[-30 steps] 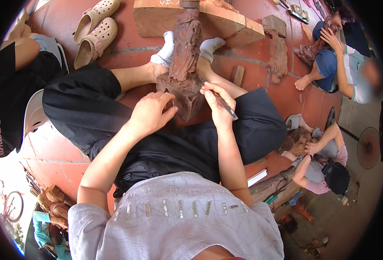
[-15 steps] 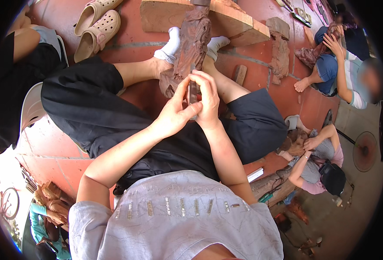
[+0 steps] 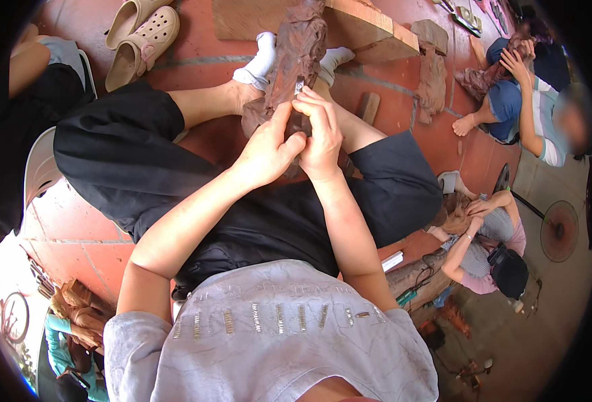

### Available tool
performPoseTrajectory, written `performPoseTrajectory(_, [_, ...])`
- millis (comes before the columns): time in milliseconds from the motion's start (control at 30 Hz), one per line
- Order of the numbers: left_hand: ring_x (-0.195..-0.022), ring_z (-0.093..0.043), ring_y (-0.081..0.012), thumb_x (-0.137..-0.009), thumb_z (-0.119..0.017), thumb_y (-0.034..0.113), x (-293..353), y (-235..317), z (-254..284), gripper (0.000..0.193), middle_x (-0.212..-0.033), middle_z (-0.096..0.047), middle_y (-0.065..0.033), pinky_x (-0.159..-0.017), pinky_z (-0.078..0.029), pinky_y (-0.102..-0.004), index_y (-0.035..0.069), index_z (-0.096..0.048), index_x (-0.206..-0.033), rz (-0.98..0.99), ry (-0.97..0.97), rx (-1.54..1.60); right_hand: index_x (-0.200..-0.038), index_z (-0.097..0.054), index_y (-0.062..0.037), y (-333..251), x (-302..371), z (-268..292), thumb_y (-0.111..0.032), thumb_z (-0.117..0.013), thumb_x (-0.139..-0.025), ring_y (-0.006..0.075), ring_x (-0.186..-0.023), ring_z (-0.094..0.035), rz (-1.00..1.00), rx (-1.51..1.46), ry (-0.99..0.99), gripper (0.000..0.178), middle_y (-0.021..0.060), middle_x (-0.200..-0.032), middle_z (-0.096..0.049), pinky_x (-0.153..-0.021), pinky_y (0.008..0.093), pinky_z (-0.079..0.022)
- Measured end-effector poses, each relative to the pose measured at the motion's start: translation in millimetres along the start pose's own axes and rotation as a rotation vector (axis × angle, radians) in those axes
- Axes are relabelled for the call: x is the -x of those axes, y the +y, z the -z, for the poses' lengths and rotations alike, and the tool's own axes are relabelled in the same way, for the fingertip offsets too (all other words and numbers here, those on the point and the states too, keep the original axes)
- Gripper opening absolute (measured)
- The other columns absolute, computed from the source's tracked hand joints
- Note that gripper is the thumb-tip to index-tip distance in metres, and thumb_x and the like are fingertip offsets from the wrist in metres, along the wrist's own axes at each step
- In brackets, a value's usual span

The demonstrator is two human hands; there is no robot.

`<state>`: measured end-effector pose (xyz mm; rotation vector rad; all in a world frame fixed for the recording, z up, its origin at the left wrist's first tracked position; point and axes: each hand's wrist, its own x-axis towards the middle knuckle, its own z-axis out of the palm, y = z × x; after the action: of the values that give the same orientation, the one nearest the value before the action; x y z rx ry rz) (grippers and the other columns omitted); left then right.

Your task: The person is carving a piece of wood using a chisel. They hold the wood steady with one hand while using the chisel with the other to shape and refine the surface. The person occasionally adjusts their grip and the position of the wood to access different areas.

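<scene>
A reddish-brown carved wooden piece [image 3: 294, 57] stands between my feet, its lower part partly hidden by my hands. My left hand [image 3: 264, 155] and my right hand [image 3: 319, 137] are closed together at its near side. Between them is a narrow flat metal blade [image 3: 299, 87], its bright tip showing past my fingertips against the wood. The rest of the blade is covered by my fingers. My left thumb meets the right hand, and the fingers of both hands point forward along the tool.
A thick wooden block [image 3: 370, 30] lies beyond my feet. Another carved piece [image 3: 432, 80] and a small wood offcut [image 3: 370, 107] rest on the red tile floor to the right. Beige clogs [image 3: 145, 50] sit at far left. Several people work nearby; a fan [image 3: 559, 231] stands at right.
Both hands have moved slightly forward along the wood with the blade. Its tip now catches the light, and less of its length shows between the hands. The carving has shifted slightly away.
</scene>
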<state>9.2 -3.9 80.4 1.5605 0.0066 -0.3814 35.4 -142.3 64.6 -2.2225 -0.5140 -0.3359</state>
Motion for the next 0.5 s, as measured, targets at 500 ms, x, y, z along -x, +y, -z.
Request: performPoseTrajectory(500, [-0.089,-0.064,-0.0462,-0.089,-0.054,0.020,-4.1,9.0,7.3,0.042,-0.093,-0.064,-0.0296,-0.079,-0.050,-0.0478,-0.002,-0.044,-0.122,0.074,-0.020,-0.074,-0.097,-0.063,-0.0045,1.1,-5.0,1.2,0.001,-0.064,-0.073,0.0343,-0.108,-0.065,0.035,-0.002,-0.006,0.024,0.0134,-0.104,-0.066,-0.091,0.0440,-0.053])
